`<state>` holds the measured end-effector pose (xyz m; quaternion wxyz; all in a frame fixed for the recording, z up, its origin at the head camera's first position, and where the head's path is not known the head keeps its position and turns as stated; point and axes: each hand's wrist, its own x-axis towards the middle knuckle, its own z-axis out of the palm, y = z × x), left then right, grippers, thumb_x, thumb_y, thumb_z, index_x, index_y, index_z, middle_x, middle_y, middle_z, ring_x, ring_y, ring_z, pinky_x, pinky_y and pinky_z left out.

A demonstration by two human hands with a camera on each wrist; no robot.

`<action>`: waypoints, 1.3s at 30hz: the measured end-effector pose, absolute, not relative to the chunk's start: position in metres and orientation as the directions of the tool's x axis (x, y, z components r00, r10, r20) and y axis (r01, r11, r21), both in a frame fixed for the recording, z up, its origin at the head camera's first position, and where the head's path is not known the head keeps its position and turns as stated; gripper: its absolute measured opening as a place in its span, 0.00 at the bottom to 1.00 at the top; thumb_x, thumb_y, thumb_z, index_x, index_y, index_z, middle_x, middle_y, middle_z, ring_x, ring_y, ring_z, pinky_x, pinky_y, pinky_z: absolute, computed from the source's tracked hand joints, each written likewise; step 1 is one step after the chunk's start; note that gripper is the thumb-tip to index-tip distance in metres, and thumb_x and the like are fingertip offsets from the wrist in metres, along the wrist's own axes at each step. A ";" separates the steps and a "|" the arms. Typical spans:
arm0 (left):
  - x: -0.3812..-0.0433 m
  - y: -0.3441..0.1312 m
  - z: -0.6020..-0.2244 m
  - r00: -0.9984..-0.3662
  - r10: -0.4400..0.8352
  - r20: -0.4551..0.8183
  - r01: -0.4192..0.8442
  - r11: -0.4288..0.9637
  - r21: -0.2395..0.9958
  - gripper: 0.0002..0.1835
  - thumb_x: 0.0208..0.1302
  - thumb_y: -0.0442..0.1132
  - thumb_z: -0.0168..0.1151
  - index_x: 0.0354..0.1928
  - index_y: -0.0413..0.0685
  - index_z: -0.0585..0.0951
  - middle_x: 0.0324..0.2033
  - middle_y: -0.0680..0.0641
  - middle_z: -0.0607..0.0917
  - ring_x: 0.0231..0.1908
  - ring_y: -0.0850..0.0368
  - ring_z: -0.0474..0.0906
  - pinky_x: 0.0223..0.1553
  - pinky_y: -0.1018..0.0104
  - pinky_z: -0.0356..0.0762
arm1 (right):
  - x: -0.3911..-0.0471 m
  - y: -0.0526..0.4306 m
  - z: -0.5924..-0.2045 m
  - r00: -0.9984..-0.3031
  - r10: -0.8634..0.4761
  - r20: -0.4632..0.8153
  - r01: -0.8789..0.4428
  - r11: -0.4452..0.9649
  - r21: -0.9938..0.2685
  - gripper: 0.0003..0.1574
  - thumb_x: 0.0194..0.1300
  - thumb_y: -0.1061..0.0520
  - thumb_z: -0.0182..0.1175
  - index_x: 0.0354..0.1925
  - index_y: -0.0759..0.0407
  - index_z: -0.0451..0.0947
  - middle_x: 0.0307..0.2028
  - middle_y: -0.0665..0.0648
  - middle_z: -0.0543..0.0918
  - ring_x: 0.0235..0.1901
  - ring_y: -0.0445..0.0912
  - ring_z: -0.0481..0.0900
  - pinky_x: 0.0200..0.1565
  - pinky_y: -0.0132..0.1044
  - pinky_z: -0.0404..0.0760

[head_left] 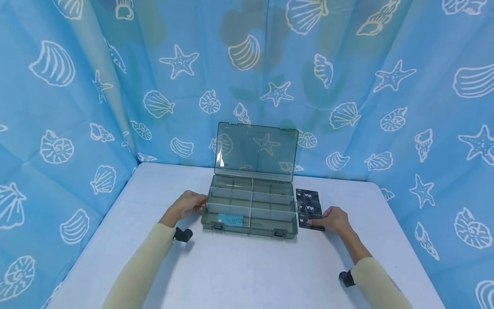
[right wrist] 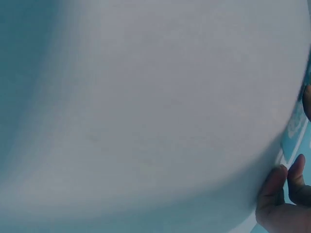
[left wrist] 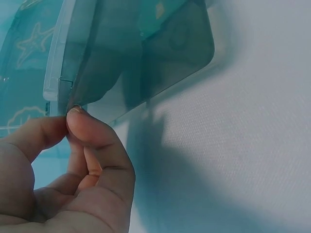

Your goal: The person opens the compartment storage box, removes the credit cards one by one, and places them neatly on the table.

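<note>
A grey see-through plastic compartment box (head_left: 248,231) stands on the table with its lid (head_left: 254,150) raised at the back. My left hand (head_left: 188,202) pinches the box's left side; in the left wrist view thumb and index finger meet at its edge. A light-blue card (head_left: 230,220) lies in the front left compartment. Right of the box, three black cards marked "Vip" lie in an overlapping column. My right hand (head_left: 336,219) touches the front black card (head_left: 314,226) with extended fingers. Only fingertips of the right hand (right wrist: 286,199) show at the right wrist view's edge.
The box's dividers (head_left: 270,212) form several compartments. A white table (head_left: 247,274) lies under everything. Behind and beside it hangs a blue curtain (head_left: 247,94) with shells and starfish. Black wrist devices (head_left: 183,234) sit at both sleeves.
</note>
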<state>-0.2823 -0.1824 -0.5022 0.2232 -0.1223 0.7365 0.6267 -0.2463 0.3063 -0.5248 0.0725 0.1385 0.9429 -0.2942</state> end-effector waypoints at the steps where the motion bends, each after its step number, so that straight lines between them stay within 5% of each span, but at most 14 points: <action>1: -0.282 -0.183 -0.502 -0.873 0.102 -0.478 -0.455 0.184 0.871 0.15 0.74 0.39 0.52 0.51 0.31 0.76 0.33 0.45 0.78 0.31 0.59 0.75 0.38 0.67 0.77 | -0.249 0.305 -0.521 -0.954 0.214 -0.209 0.295 0.786 -0.543 0.40 0.42 0.36 0.77 0.34 0.64 0.69 0.29 0.59 0.72 0.32 0.52 0.70 0.28 0.38 0.69; 6: -0.283 -0.187 -0.503 -0.876 0.110 -0.469 -0.446 0.187 0.875 0.15 0.74 0.38 0.52 0.49 0.31 0.77 0.32 0.45 0.79 0.30 0.59 0.75 0.37 0.67 0.77 | -0.258 0.275 -0.485 -0.990 0.133 -0.052 0.136 0.758 -0.638 0.35 0.60 0.34 0.64 0.41 0.65 0.74 0.34 0.61 0.76 0.34 0.52 0.74 0.32 0.38 0.74; 10: -0.284 -0.189 -0.505 -0.874 0.099 -0.475 -0.453 0.186 0.872 0.15 0.74 0.39 0.52 0.49 0.31 0.77 0.32 0.45 0.79 0.30 0.59 0.75 0.36 0.68 0.77 | -0.253 0.220 -0.455 -0.996 -0.084 -0.043 -0.016 0.591 -0.806 0.32 0.69 0.37 0.56 0.48 0.66 0.77 0.41 0.64 0.81 0.39 0.54 0.81 0.42 0.43 0.82; 14: -0.285 -0.189 -0.506 -0.876 0.083 -0.475 -0.453 0.193 0.870 0.15 0.74 0.39 0.52 0.50 0.31 0.77 0.33 0.45 0.79 0.31 0.59 0.75 0.36 0.68 0.77 | -0.243 0.162 -0.442 -0.922 -0.357 -0.150 0.012 0.363 -0.932 0.31 0.71 0.44 0.57 0.54 0.71 0.75 0.48 0.69 0.81 0.46 0.56 0.83 0.51 0.47 0.80; 18: -0.285 -0.186 -0.507 -0.876 0.080 -0.475 -0.455 0.188 0.870 0.16 0.74 0.39 0.52 0.51 0.30 0.76 0.33 0.45 0.79 0.31 0.59 0.75 0.35 0.69 0.77 | -0.238 0.117 -0.444 -0.815 -0.518 -0.258 0.093 0.323 -0.942 0.33 0.71 0.46 0.57 0.59 0.73 0.71 0.54 0.69 0.79 0.52 0.59 0.80 0.54 0.48 0.78; 25: -0.283 -0.182 -0.509 -0.874 0.081 -0.478 -0.458 0.185 0.869 0.16 0.74 0.38 0.51 0.51 0.30 0.77 0.32 0.45 0.79 0.30 0.59 0.75 0.34 0.69 0.76 | -0.232 0.067 -0.455 -0.768 -0.535 -0.352 0.002 0.547 -0.837 0.40 0.68 0.36 0.56 0.60 0.68 0.73 0.58 0.62 0.77 0.56 0.58 0.75 0.55 0.51 0.76; 29: -0.282 -0.182 -0.512 -0.878 0.095 -0.469 -0.447 0.185 0.875 0.15 0.73 0.38 0.51 0.48 0.30 0.78 0.30 0.46 0.78 0.29 0.59 0.75 0.33 0.70 0.76 | -0.228 0.055 -0.454 -0.784 -0.488 -0.384 -0.083 0.695 -0.714 0.41 0.68 0.35 0.56 0.52 0.73 0.74 0.40 0.63 0.77 0.36 0.53 0.75 0.39 0.48 0.77; 31: -0.283 -0.181 -0.513 -0.881 0.104 -0.462 -0.439 0.187 0.879 0.14 0.73 0.38 0.52 0.46 0.30 0.78 0.29 0.46 0.79 0.28 0.60 0.75 0.33 0.70 0.77 | -0.226 0.052 -0.452 -0.786 -0.466 -0.406 -0.088 0.734 -0.673 0.44 0.67 0.34 0.56 0.55 0.74 0.71 0.42 0.65 0.76 0.38 0.53 0.75 0.40 0.49 0.76; 36: -0.284 -0.182 -0.511 -0.886 0.104 -0.452 -0.429 0.186 0.884 0.15 0.73 0.38 0.52 0.46 0.31 0.79 0.29 0.46 0.79 0.29 0.60 0.75 0.34 0.69 0.76 | -0.227 0.051 -0.455 -0.794 -0.444 -0.415 0.017 0.666 -0.746 0.53 0.65 0.32 0.58 0.65 0.75 0.62 0.61 0.69 0.71 0.58 0.60 0.73 0.56 0.55 0.74; 39: -0.284 -0.184 -0.509 -0.884 0.093 -0.458 -0.436 0.186 0.880 0.15 0.73 0.38 0.52 0.49 0.30 0.78 0.30 0.46 0.79 0.29 0.59 0.75 0.35 0.68 0.76 | -0.228 0.048 -0.461 -0.788 -0.462 -0.406 0.130 0.520 -0.844 0.53 0.65 0.36 0.60 0.66 0.76 0.58 0.62 0.69 0.69 0.60 0.62 0.71 0.59 0.54 0.72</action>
